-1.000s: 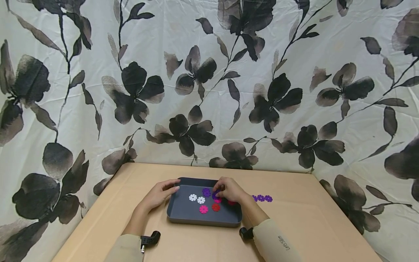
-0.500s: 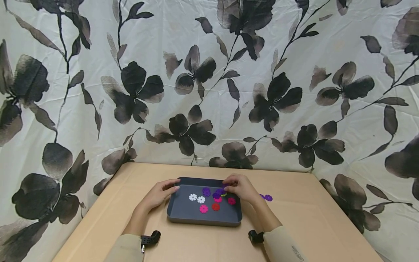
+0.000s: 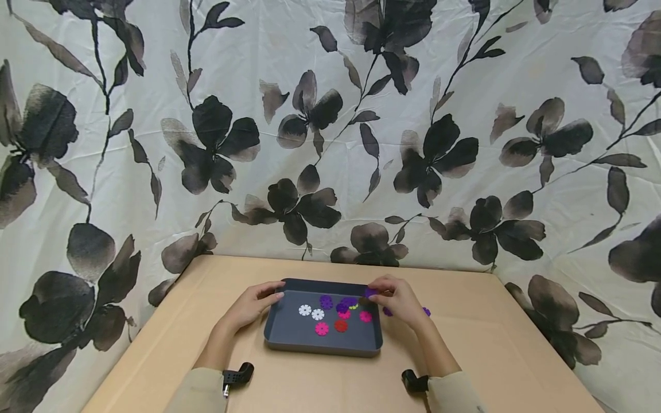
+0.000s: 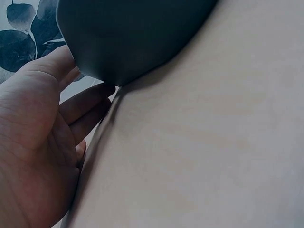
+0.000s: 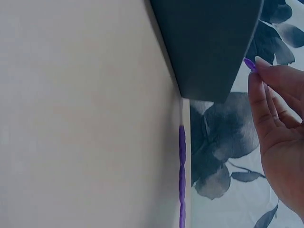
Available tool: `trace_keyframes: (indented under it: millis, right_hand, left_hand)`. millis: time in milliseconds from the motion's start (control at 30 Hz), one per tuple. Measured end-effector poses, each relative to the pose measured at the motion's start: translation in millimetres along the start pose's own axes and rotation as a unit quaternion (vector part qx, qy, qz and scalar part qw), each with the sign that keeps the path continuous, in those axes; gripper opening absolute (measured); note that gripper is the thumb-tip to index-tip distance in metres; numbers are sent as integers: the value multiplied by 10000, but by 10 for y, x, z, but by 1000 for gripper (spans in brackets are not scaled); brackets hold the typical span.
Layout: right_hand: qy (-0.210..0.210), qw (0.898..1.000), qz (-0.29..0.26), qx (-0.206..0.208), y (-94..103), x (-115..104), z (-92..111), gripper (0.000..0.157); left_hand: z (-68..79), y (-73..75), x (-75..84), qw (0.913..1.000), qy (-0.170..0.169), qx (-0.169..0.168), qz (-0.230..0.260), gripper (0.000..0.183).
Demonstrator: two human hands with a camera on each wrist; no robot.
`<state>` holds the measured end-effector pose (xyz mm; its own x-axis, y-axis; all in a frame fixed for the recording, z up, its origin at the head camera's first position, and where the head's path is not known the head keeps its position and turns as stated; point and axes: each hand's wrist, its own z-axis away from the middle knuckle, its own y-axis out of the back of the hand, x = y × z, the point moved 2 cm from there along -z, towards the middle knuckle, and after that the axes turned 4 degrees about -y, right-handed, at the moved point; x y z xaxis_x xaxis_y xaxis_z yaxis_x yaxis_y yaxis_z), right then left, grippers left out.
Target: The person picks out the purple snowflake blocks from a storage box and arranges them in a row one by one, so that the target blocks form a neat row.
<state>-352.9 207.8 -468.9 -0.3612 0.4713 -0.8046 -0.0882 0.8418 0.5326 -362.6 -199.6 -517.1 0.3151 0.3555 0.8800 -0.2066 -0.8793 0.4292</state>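
My left hand (image 3: 251,304) grips the left rim of a dark grey tray (image 3: 289,338), thumb on one side of the wall and fingers on the other. Between thumb and fingertips my right hand (image 3: 397,298) pinches a purple flower-shaped disc (image 5: 250,64), raised over the tray's right rim. Inside the tray lie white discs (image 3: 317,314), pink discs (image 3: 322,328), a red disc (image 3: 341,326) and purple discs (image 3: 326,302). A yellow-green one (image 3: 353,307) is mostly covered by purple ones.
A row of purple discs (image 5: 182,175) lies flat on the table (image 3: 206,321), right of the tray and partly hidden by my right hand in the head view. Behind the table hangs a floral cloth (image 3: 310,172).
My right hand has moved right, from the purple discs in the tray to above its right rim, carrying one purple disc. My left hand has stayed on the tray.
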Motion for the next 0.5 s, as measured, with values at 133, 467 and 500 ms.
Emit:
trace_keyframes:
  millis: [133,467,500]
  right_hand:
    - [-58,9999,-57,147,61,54,35,25]
    - [-241,9993,-90,255,237,222,96,25]
    - [-250,9992,-116,286,272,233,108,25]
  left_hand:
    - [-5,0,12,10000,-22,-25,3,52]
    - [-2,5,-11,10000,-2,17,-23,51]
    - [-3,4,-9,10000,5,20,-15,51]
